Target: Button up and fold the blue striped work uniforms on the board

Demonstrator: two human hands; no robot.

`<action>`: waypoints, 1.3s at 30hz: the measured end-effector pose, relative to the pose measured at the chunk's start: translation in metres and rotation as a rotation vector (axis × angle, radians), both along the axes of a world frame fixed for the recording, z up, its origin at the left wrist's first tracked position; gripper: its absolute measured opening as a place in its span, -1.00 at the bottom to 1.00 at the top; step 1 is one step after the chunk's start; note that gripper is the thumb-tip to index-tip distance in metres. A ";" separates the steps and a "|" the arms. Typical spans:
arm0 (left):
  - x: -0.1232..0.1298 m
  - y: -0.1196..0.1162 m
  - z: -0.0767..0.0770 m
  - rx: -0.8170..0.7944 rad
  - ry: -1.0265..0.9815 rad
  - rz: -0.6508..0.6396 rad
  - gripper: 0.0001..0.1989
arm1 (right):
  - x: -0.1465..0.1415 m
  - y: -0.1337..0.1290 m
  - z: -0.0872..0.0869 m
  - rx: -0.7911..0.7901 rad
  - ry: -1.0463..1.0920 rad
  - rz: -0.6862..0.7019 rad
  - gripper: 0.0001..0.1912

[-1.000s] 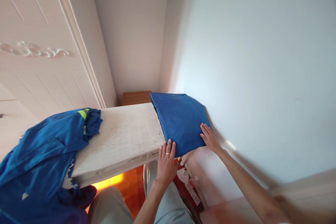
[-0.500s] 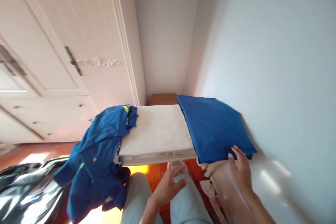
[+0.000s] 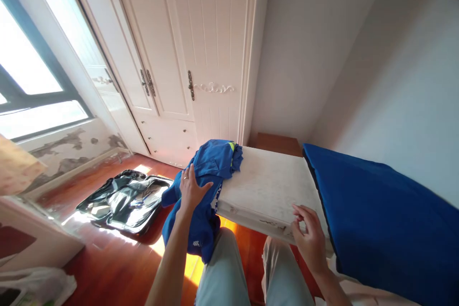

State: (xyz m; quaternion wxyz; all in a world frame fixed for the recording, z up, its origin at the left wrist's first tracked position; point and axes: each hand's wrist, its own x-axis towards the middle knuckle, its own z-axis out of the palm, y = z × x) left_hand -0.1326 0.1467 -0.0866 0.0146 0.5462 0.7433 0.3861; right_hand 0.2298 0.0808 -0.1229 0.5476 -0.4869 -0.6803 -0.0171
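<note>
A blue garment [image 3: 215, 160] with a yellow-green stripe is draped over the left end of a white board-like surface [image 3: 267, 184] and hangs down its front. My left hand [image 3: 191, 189], with a ring on one finger, lies over the garment with its fingers spread. Above the front edge of the white surface is my right hand [image 3: 309, 234], its fingers bent and parted, nothing visible between them. A flat blue cloth piece [image 3: 380, 220] with a dark edge covers the surface's right end, to the right of my right hand.
An open suitcase [image 3: 125, 201] with dark contents lies on the red wooden floor at left. White wardrobe doors [image 3: 215, 33] stand behind. A plastic bag [image 3: 39, 284] is at lower left; pale walls rise at right.
The view has turned left, bringing the suitcase and window into sight. My left hand has moved from above my legs to the blue garment. My right hand has left the flat blue piece.
</note>
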 end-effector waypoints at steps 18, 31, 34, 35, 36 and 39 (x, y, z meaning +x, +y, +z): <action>-0.011 0.082 0.121 0.273 -0.368 -0.238 -0.77 | -0.031 0.000 -0.039 -0.479 0.232 0.439 -0.76; 0.030 0.038 0.067 0.139 -0.586 -0.765 -0.57 | -0.154 0.188 0.134 -0.363 -0.676 0.529 -0.55; -0.018 0.041 0.039 0.154 -0.451 -0.350 -0.61 | -0.151 0.199 0.147 -0.312 -0.638 0.510 -0.61; -0.032 0.043 0.030 0.079 -0.347 -0.236 -0.63 | -0.150 0.203 0.153 -0.276 -0.574 0.513 -0.60; -0.044 0.045 0.021 0.022 -0.291 -0.179 -0.66 | -0.148 0.208 0.160 -0.232 -0.479 0.521 -0.60; -0.061 0.046 -0.004 -0.098 -0.210 -0.190 -0.70 | -0.139 0.225 0.190 -0.068 -0.076 0.486 -0.73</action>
